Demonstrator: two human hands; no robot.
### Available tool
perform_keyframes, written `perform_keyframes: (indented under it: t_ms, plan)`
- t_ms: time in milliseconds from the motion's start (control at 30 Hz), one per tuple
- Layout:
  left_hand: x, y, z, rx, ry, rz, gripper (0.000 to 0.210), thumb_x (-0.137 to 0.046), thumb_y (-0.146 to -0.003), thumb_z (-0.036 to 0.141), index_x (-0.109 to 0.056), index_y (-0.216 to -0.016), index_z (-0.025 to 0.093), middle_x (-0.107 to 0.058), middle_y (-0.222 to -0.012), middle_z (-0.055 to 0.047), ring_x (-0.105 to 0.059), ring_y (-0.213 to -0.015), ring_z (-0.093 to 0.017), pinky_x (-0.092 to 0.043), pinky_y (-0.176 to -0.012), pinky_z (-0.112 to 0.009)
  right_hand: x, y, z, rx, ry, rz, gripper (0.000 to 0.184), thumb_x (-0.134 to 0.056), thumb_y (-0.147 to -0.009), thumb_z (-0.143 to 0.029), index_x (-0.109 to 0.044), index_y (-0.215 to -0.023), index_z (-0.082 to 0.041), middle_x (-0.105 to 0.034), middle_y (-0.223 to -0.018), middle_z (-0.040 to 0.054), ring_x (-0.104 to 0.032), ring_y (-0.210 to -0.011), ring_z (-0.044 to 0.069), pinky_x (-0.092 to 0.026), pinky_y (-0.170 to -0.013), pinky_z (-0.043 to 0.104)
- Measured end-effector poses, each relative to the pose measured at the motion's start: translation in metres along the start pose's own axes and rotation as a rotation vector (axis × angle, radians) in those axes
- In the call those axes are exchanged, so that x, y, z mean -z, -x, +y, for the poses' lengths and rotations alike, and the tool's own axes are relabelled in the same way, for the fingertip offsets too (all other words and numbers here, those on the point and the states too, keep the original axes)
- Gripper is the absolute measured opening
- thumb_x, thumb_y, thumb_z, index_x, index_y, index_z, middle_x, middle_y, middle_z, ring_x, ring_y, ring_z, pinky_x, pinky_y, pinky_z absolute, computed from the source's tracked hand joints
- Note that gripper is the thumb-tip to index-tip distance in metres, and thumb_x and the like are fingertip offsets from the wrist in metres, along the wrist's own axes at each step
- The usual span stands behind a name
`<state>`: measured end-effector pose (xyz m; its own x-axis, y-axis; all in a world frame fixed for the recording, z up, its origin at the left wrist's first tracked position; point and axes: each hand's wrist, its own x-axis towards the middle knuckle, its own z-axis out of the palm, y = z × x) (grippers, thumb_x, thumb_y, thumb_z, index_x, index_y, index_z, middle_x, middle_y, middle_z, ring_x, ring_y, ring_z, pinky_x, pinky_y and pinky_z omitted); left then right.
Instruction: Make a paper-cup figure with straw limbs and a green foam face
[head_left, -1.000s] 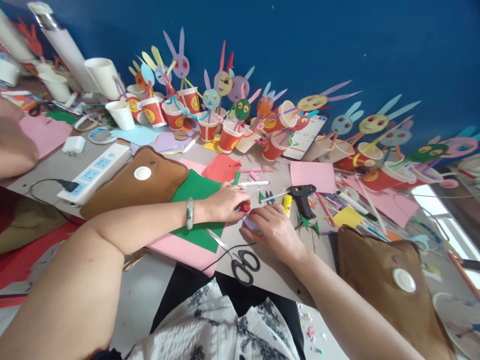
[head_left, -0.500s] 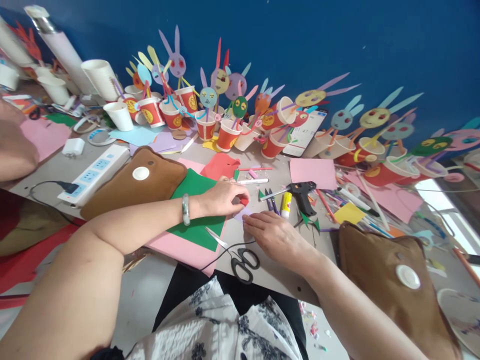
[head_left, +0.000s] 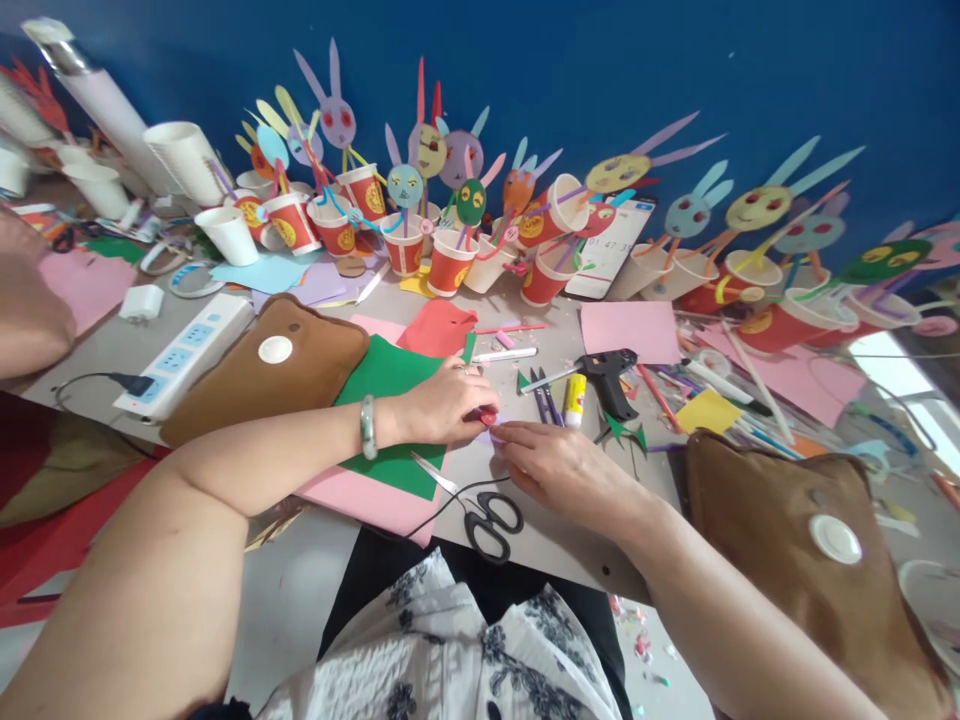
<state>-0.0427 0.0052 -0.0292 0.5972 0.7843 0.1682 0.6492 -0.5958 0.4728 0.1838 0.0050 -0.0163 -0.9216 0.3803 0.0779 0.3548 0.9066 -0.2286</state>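
Note:
Between the closed thumb and fingers of my left hand (head_left: pixel 446 400) is a small red piece (head_left: pixel 488 417), held low over a scrap of light purple paper (head_left: pixel 486 437). My right hand (head_left: pixel 562 468) lies palm down with its fingers stretched out, the fingertips at the right edge of that scrap. They partly cover it. Under my left wrist is a green sheet (head_left: pixel 409 475) on top of pink paper (head_left: pixel 375 507). Black-handled scissors (head_left: pixel 491 525) rest partly opened at the table's front edge, nearest my right hand.
Beyond my hands lie a glue gun (head_left: pixel 609 382), a glue stick (head_left: pixel 574 400), small scissors (head_left: pixel 545 398) and red paper (head_left: pixel 436 328). Paper cups with rabbit figures (head_left: pixel 405 243) line the wall. Brown cushion-like pouches (head_left: pixel 262 385) flank me; a power strip (head_left: pixel 184 355) is at left.
My left hand has lowered the red piece slightly toward the purple scrap. My right hand has shifted a little to the right in view, and the whole view has moved slightly.

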Motion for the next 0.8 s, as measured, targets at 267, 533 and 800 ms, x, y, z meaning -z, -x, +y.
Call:
perform_keyframes:
  t_ms: [267, 533, 800]
  plan:
    - [0.0004, 0.0022, -0.0007, -0.038, -0.103, 0.016, 0.014, -0.055, -0.090, 0.026, -0.065, -0.086, 0.017, -0.070, -0.085, -0.004, -0.060, -0.087, -0.020, -0.030, -0.085, -0.037, 0.0016, -0.0022, -0.0005, 0.011, -0.015, 0.005, 0.017, -0.052, -0.095, -0.017, -0.066, -0.087, -0.019, -0.073, -0.096, 0.0090, -0.071, -0.091, 0.021, -0.057, -0.080, 0.033]
    - [0.0036, 0.0022, 0.0011, 0.008, -0.104, -0.005, 0.012, -0.057, -0.090, 0.024, -0.066, -0.085, 0.017, -0.070, -0.088, -0.004, -0.061, -0.087, -0.020, -0.030, -0.084, -0.036, 0.0018, -0.0018, 0.0013, 0.008, -0.002, 0.008, 0.019, -0.051, -0.096, -0.017, -0.066, -0.086, -0.019, -0.073, -0.094, 0.0089, -0.071, -0.090, 0.021, -0.056, -0.078, 0.032]
    - [0.0037, 0.0020, 0.0028, 0.014, -0.097, -0.008, 0.016, -0.054, -0.093, 0.024, -0.066, -0.085, 0.017, -0.070, -0.088, -0.004, -0.060, -0.084, -0.018, -0.031, -0.084, -0.036, 0.0035, -0.0017, 0.0027, 0.000, 0.011, -0.001, 0.021, -0.051, -0.096, -0.019, -0.067, -0.083, -0.019, -0.074, -0.093, 0.0088, -0.071, -0.088, 0.020, -0.056, -0.077, 0.032]
